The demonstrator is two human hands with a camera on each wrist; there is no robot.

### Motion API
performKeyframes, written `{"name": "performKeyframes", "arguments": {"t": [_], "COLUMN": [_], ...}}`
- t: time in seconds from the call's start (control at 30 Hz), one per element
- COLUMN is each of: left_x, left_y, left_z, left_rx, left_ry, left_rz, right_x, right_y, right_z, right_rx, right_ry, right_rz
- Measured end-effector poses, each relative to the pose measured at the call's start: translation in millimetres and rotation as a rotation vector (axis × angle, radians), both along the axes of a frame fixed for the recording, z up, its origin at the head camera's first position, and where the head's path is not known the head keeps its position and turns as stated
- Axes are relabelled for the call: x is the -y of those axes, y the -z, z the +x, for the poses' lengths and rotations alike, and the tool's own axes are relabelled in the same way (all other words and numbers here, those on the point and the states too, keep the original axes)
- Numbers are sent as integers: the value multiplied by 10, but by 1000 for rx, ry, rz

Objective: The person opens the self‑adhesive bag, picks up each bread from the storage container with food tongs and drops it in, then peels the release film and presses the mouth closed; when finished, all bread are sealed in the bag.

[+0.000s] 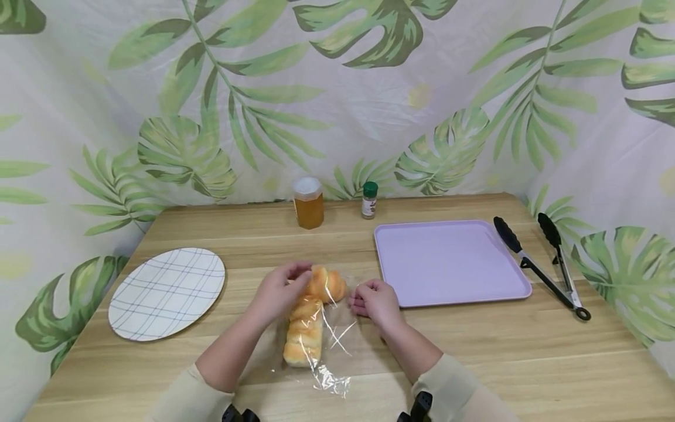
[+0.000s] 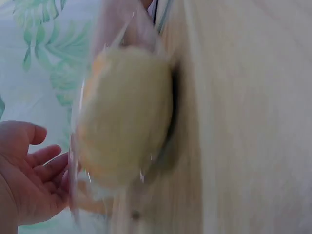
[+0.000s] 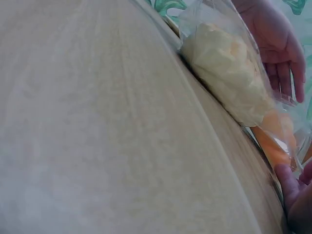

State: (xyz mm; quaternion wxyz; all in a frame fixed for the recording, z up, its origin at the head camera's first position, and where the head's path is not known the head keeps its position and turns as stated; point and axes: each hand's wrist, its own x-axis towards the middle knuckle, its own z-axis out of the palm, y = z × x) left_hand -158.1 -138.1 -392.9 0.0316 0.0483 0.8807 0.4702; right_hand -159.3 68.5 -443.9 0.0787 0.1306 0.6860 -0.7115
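A clear plastic bag [image 1: 337, 346] lies on the table, with a long golden bread roll [image 1: 304, 334] and another bread roll [image 1: 325, 283] beyond it inside. My left hand [image 1: 282, 290] is at the bag's far left side, beside the farther roll; its fingers are loosely bent in the left wrist view and touch the plastic without curling round it. On the other side my right hand [image 1: 378, 302] pinches the bag's right edge between thumb and curled fingers. In the right wrist view, that thumb [image 3: 287, 183] sits by the orange-brown bread, and the rest of the hand is partly cut off.
To the left lies a white checked plate [image 1: 167, 294]. A lilac tray [image 1: 453, 264] is on the right, with black-tipped tongs [image 1: 548, 287] beside it. At the back stand a honey-coloured jar [image 1: 309, 205] and a green-capped spice bottle [image 1: 369, 202], near the leaf-patterned cloth.
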Motion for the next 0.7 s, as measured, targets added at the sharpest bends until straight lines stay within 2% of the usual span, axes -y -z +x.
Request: {"name": "performKeyframes", "arguments": {"t": [0.07,0.17,0.27,0.4,0.6,0.7], "left_x": [83,198,258,252,219,207], "left_y": [28,118,206,287,328,339], "left_z": [-63,-165,-239,-296,-342,-352], "left_rx": [-9,15,73,146,172,177], "left_ry": [-62,-134,-138,-139,-173,-177], "left_rz": [-21,-79,-113,-56,21,95], "right_x": [-7,-13,-13,-6,7,-13], "right_y": [6,21,31,21,23,12], "right_z": [-8,-15,-23,-28,-55,-67], "right_rx": [2,1,14,23,4,-27], "right_ry": [-9,-17,-19,-33,-43,-34], "right_rz": [1,-7,-14,-23,9,37]}}
